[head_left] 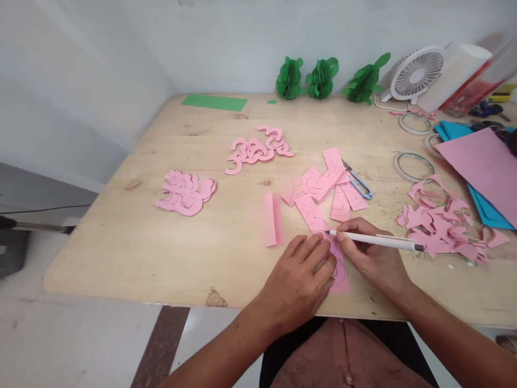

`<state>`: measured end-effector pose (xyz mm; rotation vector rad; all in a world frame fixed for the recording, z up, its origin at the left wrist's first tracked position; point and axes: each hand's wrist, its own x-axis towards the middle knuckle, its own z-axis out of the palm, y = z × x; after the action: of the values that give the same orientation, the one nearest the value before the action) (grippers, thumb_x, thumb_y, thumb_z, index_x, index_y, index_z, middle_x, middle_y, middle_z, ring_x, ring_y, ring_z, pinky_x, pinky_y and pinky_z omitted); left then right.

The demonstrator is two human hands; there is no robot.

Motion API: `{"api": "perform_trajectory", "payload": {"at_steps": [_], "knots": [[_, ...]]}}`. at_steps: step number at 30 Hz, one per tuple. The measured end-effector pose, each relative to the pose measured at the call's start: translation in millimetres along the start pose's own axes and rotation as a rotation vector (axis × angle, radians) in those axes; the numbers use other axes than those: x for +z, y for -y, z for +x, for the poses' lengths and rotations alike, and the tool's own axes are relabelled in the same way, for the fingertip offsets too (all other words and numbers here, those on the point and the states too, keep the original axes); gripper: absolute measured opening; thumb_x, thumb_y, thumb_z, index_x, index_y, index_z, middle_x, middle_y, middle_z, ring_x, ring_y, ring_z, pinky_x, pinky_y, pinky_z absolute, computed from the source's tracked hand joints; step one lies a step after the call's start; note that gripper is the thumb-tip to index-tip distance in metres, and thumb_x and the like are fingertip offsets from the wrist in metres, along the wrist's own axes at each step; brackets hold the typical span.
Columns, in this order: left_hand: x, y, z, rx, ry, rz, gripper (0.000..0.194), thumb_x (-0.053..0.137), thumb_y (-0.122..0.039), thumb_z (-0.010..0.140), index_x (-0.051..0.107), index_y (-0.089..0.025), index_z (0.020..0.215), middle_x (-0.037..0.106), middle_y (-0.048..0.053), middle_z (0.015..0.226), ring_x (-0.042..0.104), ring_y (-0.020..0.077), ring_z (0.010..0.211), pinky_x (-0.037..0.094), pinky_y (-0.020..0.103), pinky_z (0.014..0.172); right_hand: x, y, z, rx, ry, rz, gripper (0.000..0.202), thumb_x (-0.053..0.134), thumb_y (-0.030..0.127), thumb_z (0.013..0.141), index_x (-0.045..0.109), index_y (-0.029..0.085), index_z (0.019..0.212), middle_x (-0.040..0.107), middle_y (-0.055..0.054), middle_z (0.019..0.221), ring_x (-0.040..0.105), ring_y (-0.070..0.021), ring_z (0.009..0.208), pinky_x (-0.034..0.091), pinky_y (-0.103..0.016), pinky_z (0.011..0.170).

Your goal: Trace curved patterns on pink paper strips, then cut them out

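Observation:
My right hand [369, 256] grips a white pen [375, 240], its tip touching a pink paper strip [310, 213] marked with curved lines. Over the lower part of that strip lies my left hand [301, 280], fingers stretched and pressing it to the table; what is under the fingers is partly hidden. Just beyond are more pink strips [311, 183] with drawn curves, and blue-handled thread snips [359, 183] rest beside them. A folded pink paper piece [273, 220] stands left of my left hand.
Cut pink curls lie in a stack [186, 194] and a loose pile [258, 148]. Pink scraps [440, 223], tape rolls [414, 167] and pink sheets [482, 170] over blue ones are right. Green paper figures [290, 78], a green strip [214, 102] and a fan [418, 74] line the back.

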<state>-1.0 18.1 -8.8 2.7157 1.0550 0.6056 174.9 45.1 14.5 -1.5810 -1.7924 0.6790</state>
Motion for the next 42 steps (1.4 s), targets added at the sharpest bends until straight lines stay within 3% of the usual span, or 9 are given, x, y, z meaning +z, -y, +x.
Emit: {"api": "perform_trajectory", "payload": {"at_steps": [12,25,42], "knots": [[-0.7,0,1,0.009,-0.016,-0.007,0.025,0.046,-0.021,0.092,0.058,-0.012,0.113,0.058,0.015,0.126,0.047,0.0279,0.127,0.039,0.046,0.103,-3,-2,-8,0.009,0.002,0.003,0.009,0.055,0.027,0.085,0.061,0.021,0.082,0.067,0.001,0.073,0.060,-0.0127,0.063,0.046,-0.022,0.058],[0.1,0,1,0.002,-0.006,-0.007,0.027,0.046,-0.021,0.092,0.057,-0.012,0.114,0.057,0.015,0.128,0.046,0.0281,0.128,0.039,0.046,0.104,-3,-1,-14,-0.007,-0.025,-0.043,0.009,0.056,0.027,0.084,0.060,0.022,0.079,0.064,0.003,0.067,0.052,-0.0102,0.050,0.039,-0.022,0.049],[-2.0,0,2,0.002,0.016,-0.027,0.025,0.044,-0.022,0.094,0.057,-0.012,0.113,0.059,0.013,0.124,0.046,0.0269,0.127,0.038,0.044,0.104,-6,-3,-22,0.013,-0.017,-0.063,0.012,0.055,0.029,0.086,0.063,0.022,0.080,0.067,0.002,0.071,0.059,-0.0125,0.059,0.042,-0.023,0.054]]}}
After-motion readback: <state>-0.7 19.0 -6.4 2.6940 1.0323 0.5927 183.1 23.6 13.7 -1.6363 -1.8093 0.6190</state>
